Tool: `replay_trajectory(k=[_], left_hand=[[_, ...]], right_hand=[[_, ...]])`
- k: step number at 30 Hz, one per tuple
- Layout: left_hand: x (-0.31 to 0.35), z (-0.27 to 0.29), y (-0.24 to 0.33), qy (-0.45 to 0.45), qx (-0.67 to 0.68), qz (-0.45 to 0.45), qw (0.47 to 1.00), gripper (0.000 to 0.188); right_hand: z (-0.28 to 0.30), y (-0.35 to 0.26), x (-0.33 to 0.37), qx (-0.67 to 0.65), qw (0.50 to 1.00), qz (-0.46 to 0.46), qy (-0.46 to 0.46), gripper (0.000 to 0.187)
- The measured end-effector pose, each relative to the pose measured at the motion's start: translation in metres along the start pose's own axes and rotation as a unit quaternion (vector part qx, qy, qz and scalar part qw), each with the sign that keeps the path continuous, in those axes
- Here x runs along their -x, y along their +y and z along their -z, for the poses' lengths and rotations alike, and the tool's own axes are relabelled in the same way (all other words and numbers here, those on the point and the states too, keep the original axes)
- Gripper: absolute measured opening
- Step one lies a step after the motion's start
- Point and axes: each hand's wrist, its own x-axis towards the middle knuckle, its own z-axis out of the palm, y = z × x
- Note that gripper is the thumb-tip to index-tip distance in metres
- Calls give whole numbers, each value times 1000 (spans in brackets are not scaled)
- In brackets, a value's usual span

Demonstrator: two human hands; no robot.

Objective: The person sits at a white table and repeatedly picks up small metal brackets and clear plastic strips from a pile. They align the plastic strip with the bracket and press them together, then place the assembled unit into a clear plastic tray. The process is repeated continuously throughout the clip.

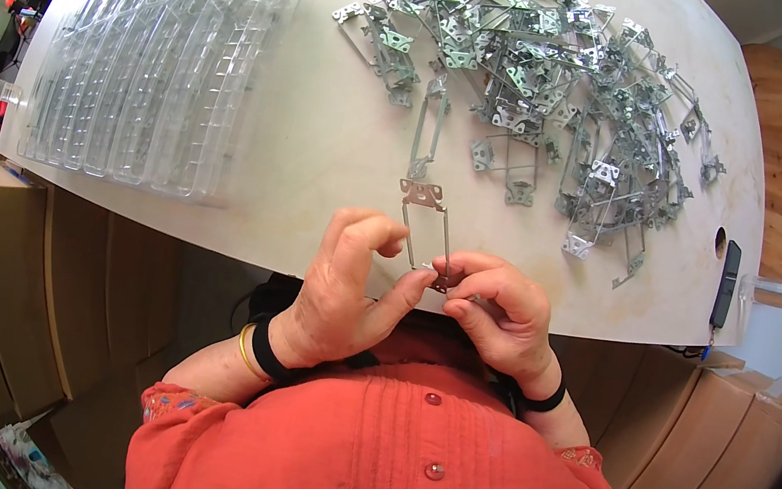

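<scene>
Both hands, left hand (pixel 346 273) and right hand (pixel 500 306), are pinching one metal bracket (pixel 426 228) just below the bracket pile (pixel 548 76), steadying its near end.

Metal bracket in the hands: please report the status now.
Left hand and right hand both pinch metal bracket at table edge. Bracket pile beyond, apart. Nothing in the way.

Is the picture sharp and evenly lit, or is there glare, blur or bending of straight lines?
Head view: even light, soft shadows; the pale table's near edge bows strongly; the pile of thin metal brackets glints; the clear plastic trays show glare; both hands look sharp.
</scene>
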Motion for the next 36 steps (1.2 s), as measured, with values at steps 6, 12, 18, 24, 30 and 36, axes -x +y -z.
replay_trajectory(k=[6,12,18,24,30,36], left_hand=[[-1,-6,1,-16,31,45,998,60],[4,-13,-5,-7,69,63,996,73],[-1,-11,-1,-15,40,100,994,75],[-4,-11,-2,-16,35,113,993,69],[-9,-11,3,14,21,96,995,63],[-14,-3,1,4,-22,49,999,63]], right_hand=[[0,1,-1,22,1000,4,-17,15],[1,-1,-3,53,998,25,-36,16],[-1,-2,-3,73,996,31,-44,17],[-2,-4,-6,87,993,43,-62,15],[-7,-5,-6,97,992,52,-67,17],[7,-14,-3,192,978,75,29,19]])
